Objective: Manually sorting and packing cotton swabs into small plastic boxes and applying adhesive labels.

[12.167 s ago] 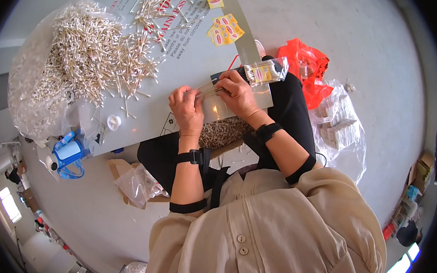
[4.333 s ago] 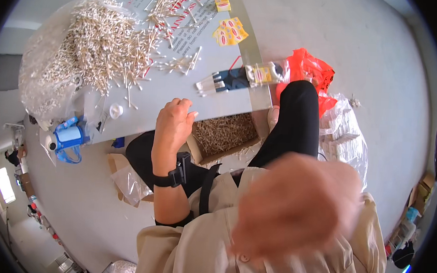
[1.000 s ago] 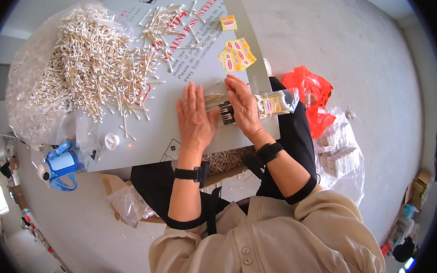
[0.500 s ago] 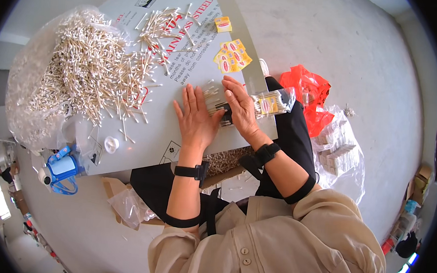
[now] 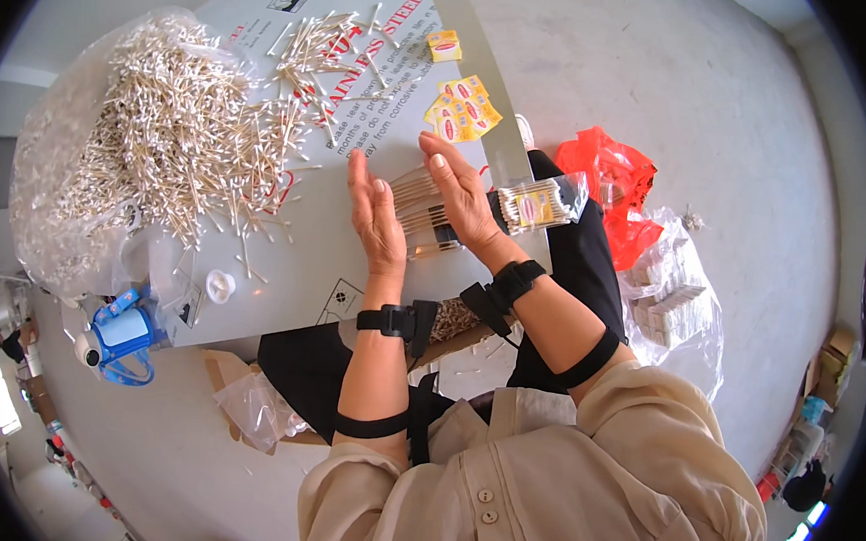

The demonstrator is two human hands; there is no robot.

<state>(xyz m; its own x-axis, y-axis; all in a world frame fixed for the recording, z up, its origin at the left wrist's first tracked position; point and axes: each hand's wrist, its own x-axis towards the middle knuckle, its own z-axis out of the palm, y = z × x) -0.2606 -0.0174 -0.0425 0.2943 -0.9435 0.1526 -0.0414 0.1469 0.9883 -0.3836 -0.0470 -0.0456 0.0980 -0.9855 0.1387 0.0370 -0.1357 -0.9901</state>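
Closest to us, a tan shirt (image 5: 539,475) with two buttons fills the near side. Just past it on the left, a cardboard carton (image 5: 234,367) sits on the floor, a clear plastic bag (image 5: 251,408) spilling from its top. At the table's near left corner there's a blue bottle (image 5: 122,329) with a strap, and a small white round piece (image 5: 220,286) lies a little farther in. Under the table's near edge, a box of cotton swabs (image 5: 455,319) peeks out between the forearms, and off to the right a clear bag of white packs (image 5: 671,310) rests on the floor.

Here's the action, at the right part of the table (image 5: 304,273)! The left hand (image 5: 378,223) stands on its edge, fingers straight, palm facing right; the right hand (image 5: 462,198) mirrors it, fingers stretched out, palm facing left. Hands apart, neither one closed, and between them lies a row of loose swabs (image 5: 419,216), running left to right, with a dark flat piece (image 5: 445,234) showing among them. Whether the palms press the tips, I can't tell.

Right of that hand, a clear swab packet (image 5: 536,207) with a yellow label lies at the table's edge; beyond it, a red plastic bag (image 5: 607,177).

Farther left, a huge swab heap (image 5: 165,120) fills an open clear bag. Across on the far right, yellow cards (image 5: 465,111) fan out, scattered swabs (image 5: 317,55) lie to their left, and farthest, a small yellow stack (image 5: 445,45).
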